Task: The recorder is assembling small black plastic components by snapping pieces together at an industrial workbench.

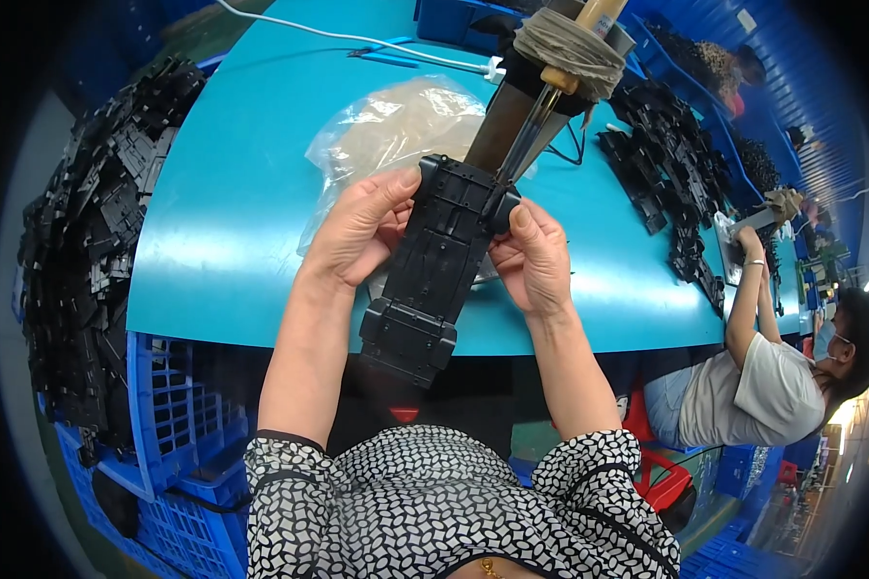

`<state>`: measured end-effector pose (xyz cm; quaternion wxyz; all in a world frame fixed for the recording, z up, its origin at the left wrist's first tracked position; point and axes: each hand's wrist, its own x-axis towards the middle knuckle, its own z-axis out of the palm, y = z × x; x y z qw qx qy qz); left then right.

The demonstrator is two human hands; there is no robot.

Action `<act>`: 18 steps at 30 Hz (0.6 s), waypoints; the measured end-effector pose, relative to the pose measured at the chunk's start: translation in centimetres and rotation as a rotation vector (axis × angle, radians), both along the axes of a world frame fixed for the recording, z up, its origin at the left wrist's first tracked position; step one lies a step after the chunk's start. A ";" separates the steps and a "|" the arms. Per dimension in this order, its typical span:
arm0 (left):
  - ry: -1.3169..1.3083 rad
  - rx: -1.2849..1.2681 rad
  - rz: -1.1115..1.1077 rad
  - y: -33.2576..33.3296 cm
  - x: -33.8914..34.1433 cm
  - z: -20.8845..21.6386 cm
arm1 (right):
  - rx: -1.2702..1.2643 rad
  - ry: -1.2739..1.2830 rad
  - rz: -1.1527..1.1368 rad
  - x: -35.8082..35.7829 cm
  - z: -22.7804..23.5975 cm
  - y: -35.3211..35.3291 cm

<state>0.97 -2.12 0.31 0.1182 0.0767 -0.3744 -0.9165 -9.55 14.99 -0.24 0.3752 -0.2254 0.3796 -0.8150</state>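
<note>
Between my two hands is a long black plastic part (436, 259), tilted, with block-shaped ends and molded ridges. My left hand (369, 222) grips its upper left corner, thumb on top. On the opposite side my right hand (534, 253) pinches the upper right corner. Just beyond the part's far end stands a soldering-iron-like tool (531, 130) with a wooden handle, metal rods pointing down toward the part, and grey cloth (570, 50) wrapped round it. Whether the rod tip touches the part I cannot tell. A clear plastic bag (386, 125) lies on the table behind my left hand.
A large heap of black parts (106, 241) fills blue crates (188, 405) at the left. More black parts (661, 164) lie on the teal table (232, 212) at the right. A white cable (357, 37) crosses the back. A masked co-worker (763, 386) sits at the right.
</note>
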 end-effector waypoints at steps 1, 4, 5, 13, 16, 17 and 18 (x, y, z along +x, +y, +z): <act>0.003 0.000 -0.013 -0.2 0.0 -0.2 | 0.001 -0.001 -0.001 0.0 0.0 -0.1; 0.000 0.001 -0.014 -0.1 0.0 -0.1 | 0.017 0.011 -0.018 0.2 0.2 -0.2; -0.004 0.000 -0.002 -0.1 0.0 0.0 | 0.002 0.013 0.011 0.1 0.3 -0.1; 0.016 -0.013 -0.013 0.0 -0.1 -0.1 | -0.006 0.003 0.021 0.1 0.3 0.0; 0.006 -0.018 -0.006 0.2 -0.1 0.3 | 0.009 -0.002 0.000 0.1 0.2 0.0; 0.008 -0.017 -0.008 0.2 -0.1 0.3 | 0.009 -0.001 0.002 0.0 0.0 0.1; 0.011 -0.015 -0.007 0.2 0.0 0.4 | 0.009 0.000 0.004 0.0 0.0 0.0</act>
